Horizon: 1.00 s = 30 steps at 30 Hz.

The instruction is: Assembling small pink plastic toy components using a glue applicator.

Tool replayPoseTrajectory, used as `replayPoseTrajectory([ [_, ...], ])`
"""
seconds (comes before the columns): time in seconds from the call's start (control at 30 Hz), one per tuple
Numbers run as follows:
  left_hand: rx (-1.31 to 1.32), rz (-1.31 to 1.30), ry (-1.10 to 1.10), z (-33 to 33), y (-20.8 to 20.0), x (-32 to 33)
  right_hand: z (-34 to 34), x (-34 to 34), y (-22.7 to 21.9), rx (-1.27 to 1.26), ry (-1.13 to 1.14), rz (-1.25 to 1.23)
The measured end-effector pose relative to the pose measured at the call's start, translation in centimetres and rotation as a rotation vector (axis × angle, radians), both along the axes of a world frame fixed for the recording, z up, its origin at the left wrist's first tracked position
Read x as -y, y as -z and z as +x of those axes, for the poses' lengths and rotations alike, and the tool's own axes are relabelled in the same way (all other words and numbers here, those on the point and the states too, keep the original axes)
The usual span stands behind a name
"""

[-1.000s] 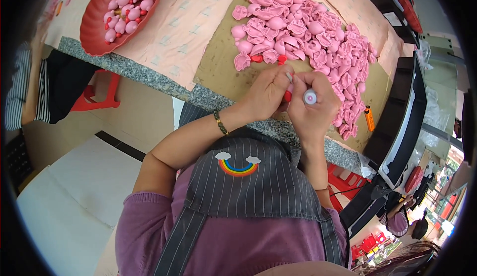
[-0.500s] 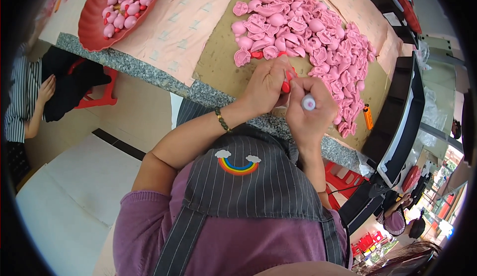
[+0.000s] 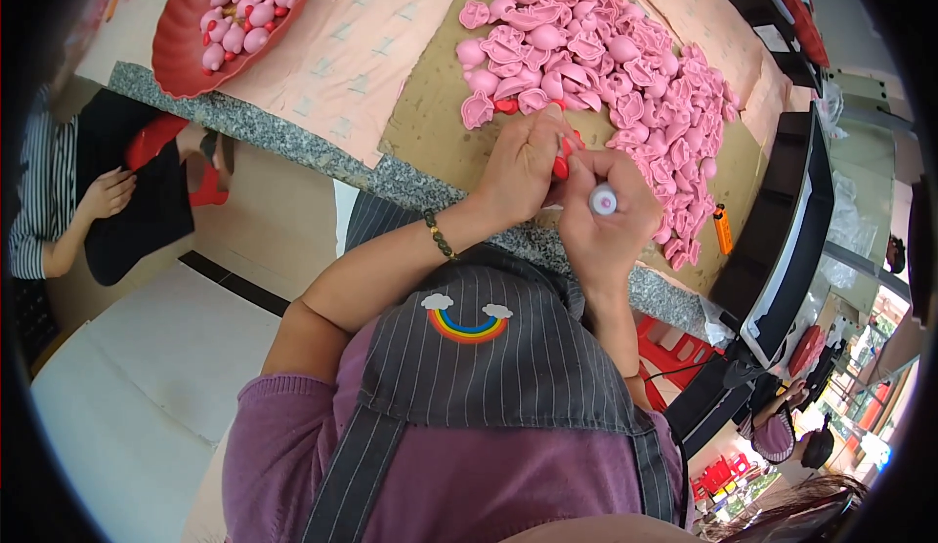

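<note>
My left hand (image 3: 521, 170), with a dark beaded bracelet at its wrist, pinches a small glossy red piece (image 3: 561, 166). Close against it on the right, my right hand (image 3: 616, 213) is wrapped round a slim tube, whose round whitish end (image 3: 603, 199) points up at me. The tube's other end is hidden by the fingers. Just beyond my hands lies a big heap of pink moulded pieces (image 3: 586, 50), some round and some frilled like shells. A few more red pieces (image 3: 505, 106) rest at the heap's near edge.
A red scalloped bowl (image 3: 174, 60) at the far left holds pink balls with red parts. Brown board (image 3: 430, 118) and pale patterned sheets (image 3: 342, 64) cover the granite-edged table. An orange lighter (image 3: 723, 229) lies right of the heap. Another person (image 3: 103, 191) sits at the left.
My hands stay almost in place, the tube's end shifting very slightly. The person at the left has moved a leg and a hand.
</note>
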<state>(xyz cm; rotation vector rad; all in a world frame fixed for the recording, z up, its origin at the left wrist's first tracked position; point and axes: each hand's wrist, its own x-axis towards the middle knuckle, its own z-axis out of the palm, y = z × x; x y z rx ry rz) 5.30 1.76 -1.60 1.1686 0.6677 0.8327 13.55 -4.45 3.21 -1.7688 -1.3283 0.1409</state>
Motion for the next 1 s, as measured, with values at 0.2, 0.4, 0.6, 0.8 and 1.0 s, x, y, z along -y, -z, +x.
replayPoseTrajectory([
  [0.2, 0.047, 0.019, -0.049, 0.3, 0.0, 0.6, -0.1, -0.4, -0.4, 0.009, 0.014, -0.012],
  [0.4, 0.033, -0.026, -0.011, 0.1, 0.3, 0.6, -0.2, -0.3, -0.4, 0.023, 0.006, -0.020],
  [0.6, 0.067, -0.037, -0.040, 0.7, 0.2, 0.1, 0.4, 0.0, 0.2, -0.035, -0.021, 0.015],
  [0.8, 0.039, 0.098, -0.079, 0.2, 0.8, 0.2, 0.1, -0.6, -0.2, 0.120, -0.016, 0.046],
  [1.0, 0.339, -0.440, 0.141, 0.0, 0.2, 0.2, 2.0, 3.1, 0.5, -0.101, -0.021, 0.008],
])
